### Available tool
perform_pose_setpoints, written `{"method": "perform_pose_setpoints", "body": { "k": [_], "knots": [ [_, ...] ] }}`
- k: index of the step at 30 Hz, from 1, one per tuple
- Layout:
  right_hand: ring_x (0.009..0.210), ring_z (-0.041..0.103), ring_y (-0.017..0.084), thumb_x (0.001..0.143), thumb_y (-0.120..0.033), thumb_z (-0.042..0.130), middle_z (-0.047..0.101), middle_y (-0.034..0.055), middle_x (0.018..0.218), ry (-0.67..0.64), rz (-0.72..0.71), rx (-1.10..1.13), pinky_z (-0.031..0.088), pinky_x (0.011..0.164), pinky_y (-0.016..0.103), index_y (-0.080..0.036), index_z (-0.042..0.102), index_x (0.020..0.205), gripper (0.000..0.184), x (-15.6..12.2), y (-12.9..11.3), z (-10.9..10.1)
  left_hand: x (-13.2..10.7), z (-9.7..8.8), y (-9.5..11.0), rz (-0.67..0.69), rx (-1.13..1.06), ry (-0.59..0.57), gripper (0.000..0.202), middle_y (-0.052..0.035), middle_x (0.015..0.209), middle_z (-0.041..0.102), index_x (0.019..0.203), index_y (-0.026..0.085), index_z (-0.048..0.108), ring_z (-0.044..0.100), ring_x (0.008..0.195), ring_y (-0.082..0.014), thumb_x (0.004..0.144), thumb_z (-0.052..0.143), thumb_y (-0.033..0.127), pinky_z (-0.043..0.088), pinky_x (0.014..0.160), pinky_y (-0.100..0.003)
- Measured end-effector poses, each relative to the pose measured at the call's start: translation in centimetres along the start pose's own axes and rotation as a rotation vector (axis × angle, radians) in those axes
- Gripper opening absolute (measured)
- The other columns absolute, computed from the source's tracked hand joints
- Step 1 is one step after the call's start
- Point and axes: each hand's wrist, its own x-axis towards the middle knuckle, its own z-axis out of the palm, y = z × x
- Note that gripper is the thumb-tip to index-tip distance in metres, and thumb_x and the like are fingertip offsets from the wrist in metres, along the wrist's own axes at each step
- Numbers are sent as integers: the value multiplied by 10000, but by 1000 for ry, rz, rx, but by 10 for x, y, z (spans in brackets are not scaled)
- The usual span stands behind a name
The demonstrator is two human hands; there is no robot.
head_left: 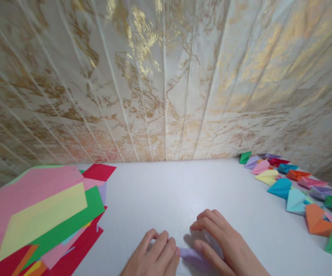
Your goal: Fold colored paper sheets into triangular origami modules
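A small lavender piece of folded paper (pixel 193 256) lies on the white table at the bottom middle, its near part cut off or hidden by my hands. My left hand (pixel 157 253) is closed at the paper's left end, fingers curled down with the fingertips hidden. Over the paper's right side hovers my right hand (pixel 220 243), its thumb spread from the bent fingers. The thumb is close to the paper; whether it touches cannot be made out.
To the left lies a heap of coloured paper sheets, with a pale yellow sheet (pixel 43 216) and a green sheet (pixel 95 203) on it. Rows of folded paper pieces, such as an orange one (pixel 317 220), line the right side. A gold-patterned curtain (pixel 166 96) hangs behind the white table (pixel 166 188).
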Motion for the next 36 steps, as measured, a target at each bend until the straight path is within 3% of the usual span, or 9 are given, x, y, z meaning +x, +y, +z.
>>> {"method": "perform_pose_setpoints", "body": {
  "k": [2,5,11,18,25,32,36],
  "knots": [
    [848,618,216,849,-163,659,658,32,937,-56,-7,-49,507,801,357,-230,614,954,132,1,2,9,2,0,2,-9,0,-11,143,-16,985,682,1019,210,650,579,952,-192,983,519,163,414,889,-326],
    [843,603,219,810,-105,632,659,25,909,-94,-6,-79,495,767,350,-230,612,881,145,2,5,23,6,-6,4,-100,-130,-24,60,-5,914,649,996,201,639,566,861,-184,954,599,186,413,790,-323],
    [806,593,209,771,-46,570,658,20,853,17,-39,-25,474,735,334,-221,588,843,190,-3,3,38,15,-23,10,-414,-285,-88,222,25,925,623,876,209,619,560,855,-174,808,820,276,403,717,-302],
    [756,603,208,875,-169,609,671,12,775,67,-74,-23,486,701,338,-224,621,818,80,-8,1,40,13,-15,19,-411,-274,-55,236,33,812,625,771,183,602,559,782,-182,781,838,205,367,669,-321],
    [741,624,195,947,-221,568,663,12,733,-29,-132,84,510,677,296,-221,609,764,188,-4,2,24,12,-19,17,-381,-305,-44,219,41,807,641,783,178,600,558,785,-168,828,801,250,366,710,-313],
    [750,603,195,964,-301,566,671,30,739,-57,-156,157,485,701,300,-209,633,746,246,-1,10,29,13,-21,13,-378,-362,-48,291,38,814,663,781,177,617,567,786,-172,754,852,347,355,705,-310],
    [772,599,203,959,-325,579,675,29,750,-88,-106,228,472,719,302,-216,652,757,241,0,0,24,13,-27,14,-395,-442,-42,237,51,776,660,753,184,622,575,758,-151,783,831,291,357,718,-298]
  ]
}}
